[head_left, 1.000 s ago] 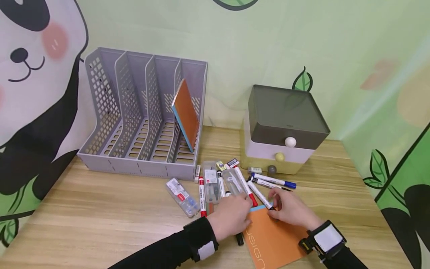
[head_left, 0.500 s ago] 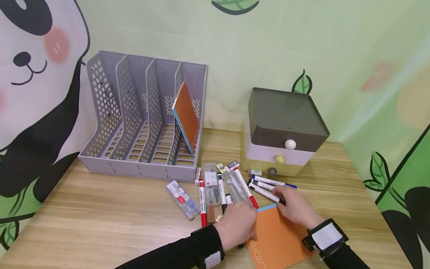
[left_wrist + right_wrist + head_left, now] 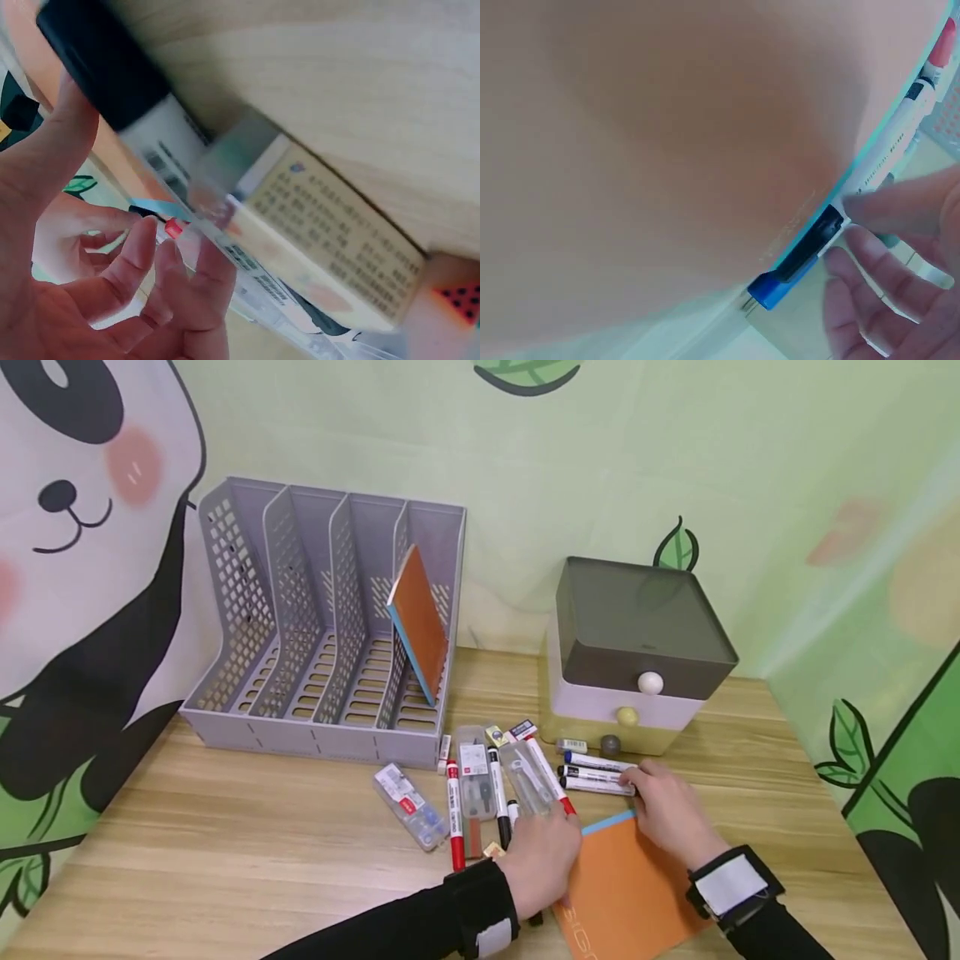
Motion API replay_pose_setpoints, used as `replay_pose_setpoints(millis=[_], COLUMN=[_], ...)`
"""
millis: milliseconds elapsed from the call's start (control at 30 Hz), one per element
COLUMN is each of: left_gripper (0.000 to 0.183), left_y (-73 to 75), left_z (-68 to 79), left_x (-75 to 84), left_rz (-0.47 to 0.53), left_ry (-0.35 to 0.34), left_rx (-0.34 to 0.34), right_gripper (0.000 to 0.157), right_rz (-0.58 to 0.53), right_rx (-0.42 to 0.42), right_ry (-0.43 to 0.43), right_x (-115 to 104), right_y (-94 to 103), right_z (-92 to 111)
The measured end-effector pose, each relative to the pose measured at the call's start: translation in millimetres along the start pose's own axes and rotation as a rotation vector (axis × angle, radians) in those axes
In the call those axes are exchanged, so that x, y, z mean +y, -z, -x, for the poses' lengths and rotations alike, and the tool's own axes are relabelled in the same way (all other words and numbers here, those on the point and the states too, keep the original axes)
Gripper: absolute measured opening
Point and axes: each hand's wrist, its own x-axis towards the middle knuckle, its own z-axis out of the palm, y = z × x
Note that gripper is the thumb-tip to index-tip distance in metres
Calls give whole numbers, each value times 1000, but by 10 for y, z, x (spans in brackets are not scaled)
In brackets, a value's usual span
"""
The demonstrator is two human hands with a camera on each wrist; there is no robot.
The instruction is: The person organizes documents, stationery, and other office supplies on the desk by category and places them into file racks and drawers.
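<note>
My right hand point(image 3: 671, 806) pinches the capped end of a white whiteboard marker point(image 3: 596, 786). It lies alongside another white marker point(image 3: 592, 772) and a blue-capped marker point(image 3: 596, 759). In the right wrist view, thumb and forefinger meet at the black cap point(image 3: 814, 238). My left hand point(image 3: 542, 860) hovers low at the left edge of an orange notebook point(image 3: 633, 889), fingers loosely bent. Beneath it, in the left wrist view, are a black-capped marker point(image 3: 105, 64) and a small printed box point(image 3: 330, 232); the fingers appear to grip neither.
A purple file rack point(image 3: 315, 735) holding an orange book point(image 3: 420, 618) stands at the back left. A drawer box point(image 3: 645, 610) stands at the back right. Between them lie clear cases point(image 3: 408, 806), red markers point(image 3: 454, 814), a black marker point(image 3: 499, 797) and erasers point(image 3: 522, 730).
My right hand has moved the white marker up and right, turning it parallel to the other two. The left hand has shifted slightly right, and the notebook has slid right a little.
</note>
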Motion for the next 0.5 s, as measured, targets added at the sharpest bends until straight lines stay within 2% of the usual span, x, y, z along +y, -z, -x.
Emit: replay_pose_setpoints(millis=[100, 233, 367, 433, 500], left_gripper=[72, 75, 55, 42, 37], left_y=[20, 24, 19, 25, 42], left_z=[-26, -33, -36, -31, -18], left_x=[-42, -88, -139, -171, -198], left_rz=[133, 258, 289, 341, 403], left_ry=[18, 16, -30, -40, -37], left_rx=[-66, -63, -46, -72, -109], right_gripper=[28, 28, 22, 20, 20], right_rz=[-24, -96, -180, -220, -249], right_rx=[-25, -44, -50, -43, -31], right_ry=[-13, -26, -40, -48, -53], right_x=[-15, -34, -22, -11, -2], right_y=[51, 145, 228, 262, 292], right_z=[17, 5, -27, -32, -26])
